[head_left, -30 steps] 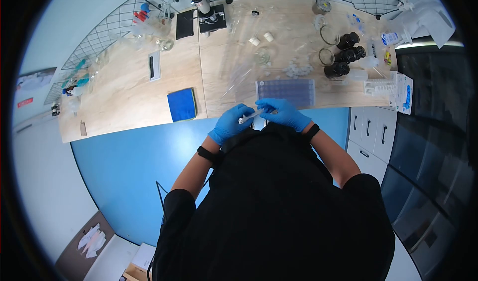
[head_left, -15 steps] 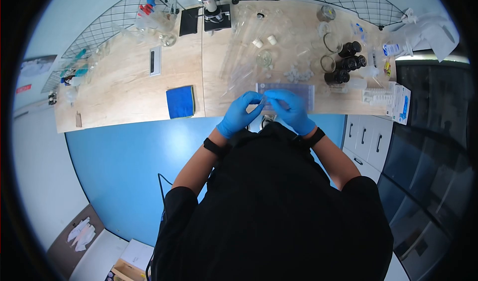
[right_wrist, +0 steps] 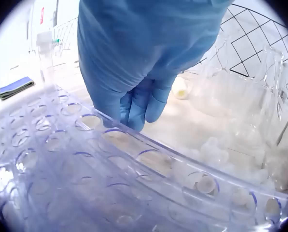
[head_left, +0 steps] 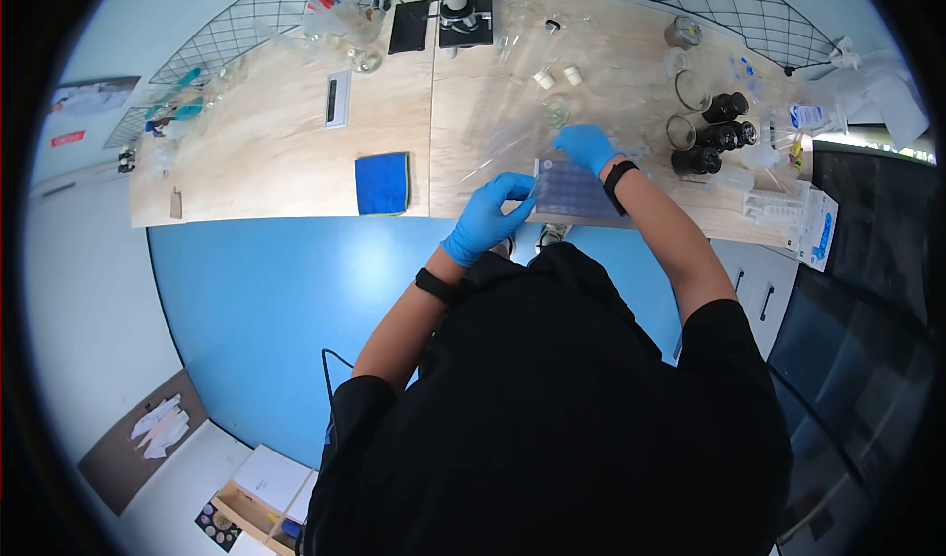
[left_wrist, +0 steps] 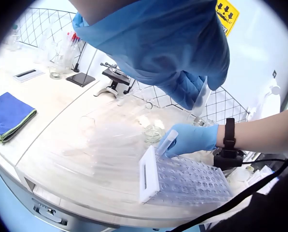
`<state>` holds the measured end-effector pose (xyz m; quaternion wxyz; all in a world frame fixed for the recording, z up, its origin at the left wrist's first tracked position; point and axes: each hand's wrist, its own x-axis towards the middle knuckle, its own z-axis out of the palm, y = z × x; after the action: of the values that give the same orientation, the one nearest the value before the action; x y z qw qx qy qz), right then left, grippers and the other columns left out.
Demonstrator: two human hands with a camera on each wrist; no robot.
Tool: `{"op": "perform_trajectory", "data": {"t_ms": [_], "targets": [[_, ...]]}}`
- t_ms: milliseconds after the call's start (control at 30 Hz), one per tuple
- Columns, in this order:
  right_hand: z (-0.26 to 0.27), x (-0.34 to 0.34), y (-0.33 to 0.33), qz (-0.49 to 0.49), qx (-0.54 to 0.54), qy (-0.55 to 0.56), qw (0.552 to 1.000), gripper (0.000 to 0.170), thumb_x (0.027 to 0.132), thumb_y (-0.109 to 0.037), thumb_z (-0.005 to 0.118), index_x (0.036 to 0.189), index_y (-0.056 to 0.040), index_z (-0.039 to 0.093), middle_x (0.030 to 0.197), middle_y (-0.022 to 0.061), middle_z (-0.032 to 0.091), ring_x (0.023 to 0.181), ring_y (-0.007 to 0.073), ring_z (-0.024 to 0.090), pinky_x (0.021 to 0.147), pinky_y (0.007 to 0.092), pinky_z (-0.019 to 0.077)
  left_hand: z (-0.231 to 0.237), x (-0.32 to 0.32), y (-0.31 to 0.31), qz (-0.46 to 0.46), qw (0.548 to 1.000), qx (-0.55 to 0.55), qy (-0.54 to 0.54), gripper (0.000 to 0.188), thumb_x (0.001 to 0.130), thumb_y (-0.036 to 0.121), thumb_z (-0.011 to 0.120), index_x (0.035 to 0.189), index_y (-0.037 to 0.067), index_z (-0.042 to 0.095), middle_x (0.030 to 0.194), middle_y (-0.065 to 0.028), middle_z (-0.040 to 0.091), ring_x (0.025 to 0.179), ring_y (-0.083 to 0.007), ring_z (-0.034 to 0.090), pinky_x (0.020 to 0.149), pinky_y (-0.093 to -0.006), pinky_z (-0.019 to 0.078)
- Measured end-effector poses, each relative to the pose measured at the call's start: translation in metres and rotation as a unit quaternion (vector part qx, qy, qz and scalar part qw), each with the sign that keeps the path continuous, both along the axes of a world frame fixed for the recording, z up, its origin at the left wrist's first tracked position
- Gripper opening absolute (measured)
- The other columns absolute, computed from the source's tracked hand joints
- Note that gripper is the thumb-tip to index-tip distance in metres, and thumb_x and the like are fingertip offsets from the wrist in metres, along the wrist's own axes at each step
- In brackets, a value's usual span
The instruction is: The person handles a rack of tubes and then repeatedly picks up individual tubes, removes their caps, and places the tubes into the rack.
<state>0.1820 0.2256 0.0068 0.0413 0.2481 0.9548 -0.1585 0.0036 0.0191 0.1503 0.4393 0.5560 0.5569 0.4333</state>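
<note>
Left hand [head_left: 488, 218] is pinching tube [left_wrist: 202, 99], right hand [head_left: 586, 150] is hanging past rack's [head_left: 576, 191] far edge, grip unclear, only left wrist view showing yellow sign [left_wrist: 227, 15].

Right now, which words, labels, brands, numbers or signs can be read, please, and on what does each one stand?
Yellow sign: apparently "VE" at the bottom; the word's start is hidden by the left hand.
Red sign, far left: too small.
Blue-and-white label, right, carrier unclear: too blurred.
Box, right: blue marking, unreadable.
</note>
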Motion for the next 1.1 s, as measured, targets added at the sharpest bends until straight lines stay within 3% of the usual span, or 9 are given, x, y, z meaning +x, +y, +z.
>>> {"op": "perform_trajectory", "data": {"t_ms": [167,300,400,500,533,567,600,667,1100], "targets": [[0.002,-0.008,0.013,0.092,0.028,-0.089,0.991,0.012,0.086,-0.011,0.057,0.086,-0.0157,0.068,0.09,0.0113,0.069,0.082,0.0336,0.069,0.065,0.0448,0.0548,-0.006,-0.001,-0.006,0.022,0.999,-0.034,-0.036,0.02,0.091,0.002,0.067,0.11,0.001,0.063,0.101,-0.0058,0.068,0.095,-0.013,0.067,0.088,-0.0289,0.0545],[0.0,0.0,0.013,0.08,0.02,-0.061,0.995,0.009,0.086,-0.01,0.058,0.086,-0.0135,0.066,0.09,0.0114,0.069,0.082,0.0333,0.068,0.065,0.0443,0.0547,-0.01,-0.001,-0.007,0.025,0.998,-0.043,-0.038,0.02,0.091,0.003,0.067,0.111,0.001,0.063,0.101,-0.0054,0.069,0.095,-0.0122,0.067,0.088,-0.0289,0.0545],[-0.003,0.012,0.009,0.048,0.021,0.022,0.998,0.005,0.085,-0.016,0.06,0.083,-0.0132,0.063,0.085,0.0114,0.065,0.08,0.0349,0.065,0.067,0.0453,0.0524,-0.012,-0.001,-0.003,0.02,0.997,-0.06,-0.05,0.021,0.091,0.004,0.068,0.112,0.002,0.063,0.101,-0.0053,0.069,0.095,-0.0119,0.067,0.089,-0.0289,0.0545],[0.062,0.015,-0.008,-0.079,-0.043,0.082,0.993,0.006,0.088,-0.012,0.063,0.088,-0.0078,0.066,0.088,0.0104,0.07,0.082,0.0259,0.07,0.069,0.0384,0.0546,-0.014,0.0,0.002,0.004,0.996,-0.07,-0.056,0.023,0.091,0.005,0.068,0.114,0.002,0.063,0.102,-0.0055,0.069,0.096,-0.0124,0.067,0.089,-0.0291,0.0546],[0.082,0.015,-0.017,-0.211,-0.194,0.234,0.929,0.007,0.089,-0.012,0.066,0.092,-0.0066,0.069,0.09,0.0083,0.071,0.084,0.0204,0.069,0.072,0.0339,0.0542,-0.014,0.0,0.005,0.002,0.997,-0.063,-0.054,0.023,0.091,0.005,0.068,0.114,0.002,0.064,0.102,-0.0056,0.069,0.096,-0.013,0.067,0.089,-0.0291,0.0546],[0.101,0.015,-0.026,-0.327,-0.33,0.374,0.803,0.01,0.089,-0.012,0.069,0.097,-0.0054,0.071,0.092,0.0062,0.072,0.086,0.015,0.069,0.074,0.0294,0.0538,-0.013,0.0,0.008,0.001,0.997,-0.054,-0.052,0.024,0.091,0.005,0.068,0.115,0.002,0.064,0.102,-0.0058,0.069,0.096,-0.0135,0.067,0.088,-0.0291,0.0547],[0.125,0.017,-0.036,-0.33,-0.324,0.375,0.803,0.01,0.089,-0.012,0.069,0.097,-0.0054,0.071,0.092,0.0062,0.072,0.086,0.015,0.069,0.074,0.0294,0.0538,-0.012,0.001,0.011,-0.004,0.997,-0.05,-0.054,0.024,0.091,0.005,0.068,0.115,0.002,0.064,0.102,-0.0058,0.069,0.096,-0.0135,0.067,0.088,-0.0291,0.0547],[0.161,0.024,-0.059,-0.304,-0.413,0.415,0.752,0.018,0.089,-0.009,0.073,0.105,-0.0024,0.073,0.098,0.0041,0.073,0.09,0.0095,0.066,0.079,0.0242,0.0525,-0.009,0.004,0.017,-0.02,0.999,-0.032,-0.035,0.024,0.091,0.006,0.069,0.114,0.003,0.066,0.104,-0.007,0.069,0.095,-0.0157,0.068,0.088,-0.0292,0.055],[0.185,0.05,-0.102,-0.341,-0.337,0.438,0.761,0.018,0.09,-0.011,0.071,0.106,-0.0018,0.073,0.102,0.0079,0.073,0.093,0.0132,0.068,0.084,0.0271,0.0544,-0.003,0.012,0.046,-0.117,0.993,0.019,-0.022,0.02,0.089,0.007,0.068,0.109,0.003,0.069,0.1,-0.0109,0.068,0.083,-0.0204,0.068,0.077,-0.0307,0.0549]]}}
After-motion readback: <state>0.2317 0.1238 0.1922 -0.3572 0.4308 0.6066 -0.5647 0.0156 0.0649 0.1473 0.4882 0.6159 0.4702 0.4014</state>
